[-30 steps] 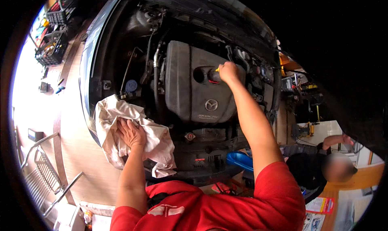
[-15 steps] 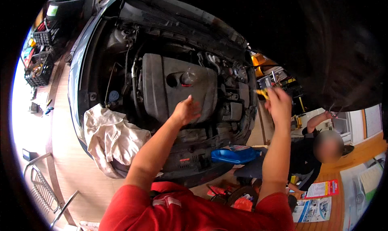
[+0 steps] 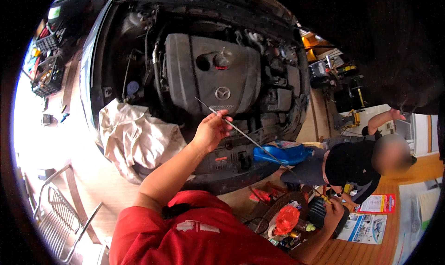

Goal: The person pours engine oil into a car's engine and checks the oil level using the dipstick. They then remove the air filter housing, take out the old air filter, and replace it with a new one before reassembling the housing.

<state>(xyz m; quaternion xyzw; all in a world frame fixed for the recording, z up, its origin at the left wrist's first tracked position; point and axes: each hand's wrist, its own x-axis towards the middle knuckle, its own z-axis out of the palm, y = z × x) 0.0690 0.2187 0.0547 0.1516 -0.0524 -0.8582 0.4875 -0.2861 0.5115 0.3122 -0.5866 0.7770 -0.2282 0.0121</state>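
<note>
A long thin metal dipstick (image 3: 250, 137) stretches diagonally in front of the open engine bay. My left hand (image 3: 211, 130) pinches its blade near the tip end, just below the grey engine cover (image 3: 208, 75). My right hand (image 3: 334, 212) grips the yellow handle end, low at the right above the floor clutter. A crumpled off-white rag (image 3: 134, 140) lies on the car's front edge, left of my left forearm and untouched.
Another person in dark clothes (image 3: 357, 165) crouches at the right beside a blue jug (image 3: 282, 154). An orange bag (image 3: 287, 218), bottles and leaflets (image 3: 375, 204) lie on the floor. A metal rack (image 3: 55, 214) stands lower left, crates (image 3: 46, 75) upper left.
My left hand left the rag and took hold of the dipstick blade. My right hand pulled the dipstick out of the engine and swung it down to the lower right.
</note>
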